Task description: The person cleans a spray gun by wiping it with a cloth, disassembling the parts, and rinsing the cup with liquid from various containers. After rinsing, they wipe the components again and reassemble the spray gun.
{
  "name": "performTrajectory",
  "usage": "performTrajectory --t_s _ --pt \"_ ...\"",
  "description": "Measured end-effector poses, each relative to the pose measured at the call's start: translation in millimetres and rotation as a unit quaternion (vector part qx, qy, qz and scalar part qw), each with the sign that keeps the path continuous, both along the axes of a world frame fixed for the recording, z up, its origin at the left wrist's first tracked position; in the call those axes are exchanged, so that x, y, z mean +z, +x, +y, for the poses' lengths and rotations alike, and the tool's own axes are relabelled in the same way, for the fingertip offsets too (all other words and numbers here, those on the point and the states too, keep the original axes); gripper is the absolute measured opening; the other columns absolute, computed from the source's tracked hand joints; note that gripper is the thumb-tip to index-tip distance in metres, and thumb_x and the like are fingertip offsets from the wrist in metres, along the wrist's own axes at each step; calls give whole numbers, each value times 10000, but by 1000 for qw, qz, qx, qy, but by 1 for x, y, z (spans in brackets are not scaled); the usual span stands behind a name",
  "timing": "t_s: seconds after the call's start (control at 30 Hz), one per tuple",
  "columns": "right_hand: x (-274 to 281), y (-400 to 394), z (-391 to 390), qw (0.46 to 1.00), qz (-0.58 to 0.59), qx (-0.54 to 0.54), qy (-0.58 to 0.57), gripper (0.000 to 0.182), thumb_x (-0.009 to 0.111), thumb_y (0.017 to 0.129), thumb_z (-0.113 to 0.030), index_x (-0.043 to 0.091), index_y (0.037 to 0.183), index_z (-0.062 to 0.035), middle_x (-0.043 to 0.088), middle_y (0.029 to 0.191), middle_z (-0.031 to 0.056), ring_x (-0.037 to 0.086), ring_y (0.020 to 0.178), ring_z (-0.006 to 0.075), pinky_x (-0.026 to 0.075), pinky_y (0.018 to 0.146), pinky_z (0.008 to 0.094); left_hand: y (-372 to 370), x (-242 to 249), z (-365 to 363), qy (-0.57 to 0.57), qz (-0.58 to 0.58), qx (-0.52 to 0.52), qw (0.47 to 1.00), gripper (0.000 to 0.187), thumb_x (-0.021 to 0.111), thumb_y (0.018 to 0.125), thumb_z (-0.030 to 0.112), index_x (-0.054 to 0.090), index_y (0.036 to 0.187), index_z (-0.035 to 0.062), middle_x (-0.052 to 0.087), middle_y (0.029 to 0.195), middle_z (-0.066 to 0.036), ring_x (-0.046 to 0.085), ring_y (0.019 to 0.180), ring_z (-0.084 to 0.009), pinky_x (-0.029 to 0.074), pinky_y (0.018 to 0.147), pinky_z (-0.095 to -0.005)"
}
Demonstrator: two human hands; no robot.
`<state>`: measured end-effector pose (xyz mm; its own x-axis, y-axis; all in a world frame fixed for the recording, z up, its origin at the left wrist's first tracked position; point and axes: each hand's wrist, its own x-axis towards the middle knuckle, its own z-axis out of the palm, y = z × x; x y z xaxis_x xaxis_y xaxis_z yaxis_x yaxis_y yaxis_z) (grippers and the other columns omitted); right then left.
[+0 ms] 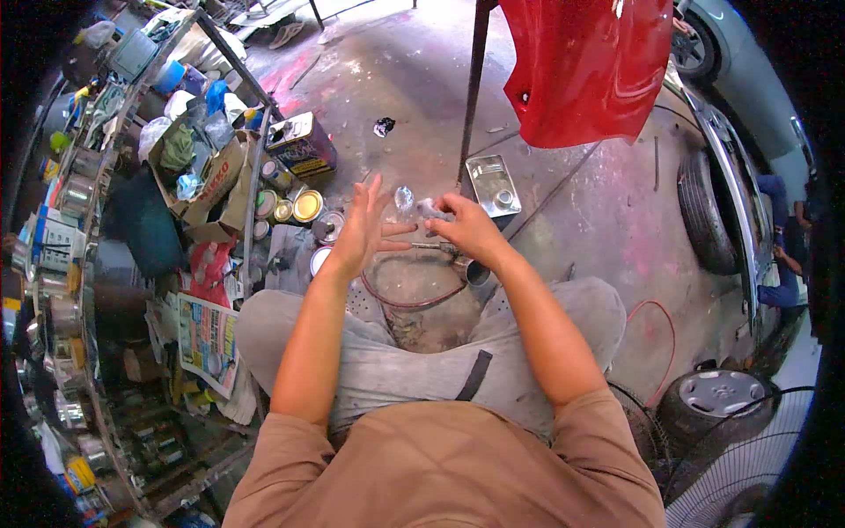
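My left hand [363,231] is raised with its fingers spread apart, and nothing lies in it. A small greyish-white wad, perhaps a rag [428,209], is pinched between the thumb and fingers of my right hand [465,227]. A small shiny, clear or silvery piece [404,200] shows between the two hands, beyond the fingers. Under my right hand is a metal tool with a cup [476,272], partly hidden, which looks like a spray gun. A dark red hose [414,305] curves on the floor between my legs. An open metal tray [493,183] stands just beyond my right hand.
Paint cans [308,206] and a large rectangular tin [301,148] stand at left, beside a cluttered rack and a cardboard box [216,189]. A red painted panel [590,70] hangs from a stand ahead. Tyres [704,211], a fan [748,466] and another person [779,251] are at right.
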<state>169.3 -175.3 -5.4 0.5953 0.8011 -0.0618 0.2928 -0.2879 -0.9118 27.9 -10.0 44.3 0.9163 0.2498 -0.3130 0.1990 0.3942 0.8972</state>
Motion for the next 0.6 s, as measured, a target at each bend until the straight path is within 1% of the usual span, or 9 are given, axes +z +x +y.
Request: performTrajectory --t_s 0.07,0.1,0.2,0.23,0.3,0.33,0.4,0.53,0.6 --pt "8 -11 1 999 2 33 -18 266 718 849 -182 629 1023 -2 611 850 39 542 791 105 450 708 265 -1 2 -2 -21 1 -17 1000 1070 239 822 860 -69 1553 143 57 1603 -220 507 1230 -467 511 899 -502" --pt "6 -15 5 995 75 69 -6 277 708 864 -179 636 1069 -7 613 836 27 522 780 97 436 683 262 -1 2 -2 -36 -1 -20 999 1065 234 826 858 -78 1551 145 50 1604 -219 518 1221 -460 529 867 -483" --pt "10 -15 0 983 140 115 -4 314 702 873 -189 628 1118 -7 630 886 44 553 814 109 454 706 285 -3 -2 8 -52 -4 -37 998 1087 217 811 874 -80 1549 133 92 1597 -226 575 1152 -412 566 714 -388" --pt "15 -18 0 986 124 108 27 326 696 880 -197 623 1134 -7 637 913 61 571 833 135 462 726 300 -4 -4 12 -52 -5 -42 998 1101 210 802 883 -77 1548 126 116 1592 -231 598 1122 -393 576 653 -349" --pt "25 -25 -2 987 92 92 90 348 684 892 -213 613 1164 -8 651 966 96 608 869 186 476 767 331 -6 -3 12 -62 -17 -30 997 1096 213 805 878 -61 1550 123 172 1572 -246 650 1002 -344 539 535 -284" --pt "26 -26 -1 990 13 114 82 343 663 905 -215 609 1175 -10 648 989 115 613 892 225 479 787 352 -6 0 11 -67 -24 -24 997 1093 214 806 875 -52 1551 121 200 1563 -254 677 942 -319 521 476 -251" --pt "27 -29 0 975 -143 156 62 336 622 931 -219 600 1197 -15 643 1034 155 623 938 303 483 826 393 -8 7 9 -78 -39 -31 996 1089 216 811 871 -43 1552 115 203 1561 -257 675 934 -313 520 479 -253" --pt "13 -33 6 972 -188 133 53 292 540 970 -212 610 1180 -22 630 1034 186 596 959 376 471 830 441 -12 7 1 -65 -71 -37 995 1081 215 817 866 -43 1553 118 184 1574 -235 642 1008 -304 539 542 -266" --pt "12 -30 7 977 -185 93 48 287 514 981 -219 614 1159 -17 630 1038 193 596 960 384 467 822 456 -9 7 -13 -16 -88 -20 996 1079 228 815 867 -50 1555 133 145 1592 -208 574 1149 -322 553 615 -280"
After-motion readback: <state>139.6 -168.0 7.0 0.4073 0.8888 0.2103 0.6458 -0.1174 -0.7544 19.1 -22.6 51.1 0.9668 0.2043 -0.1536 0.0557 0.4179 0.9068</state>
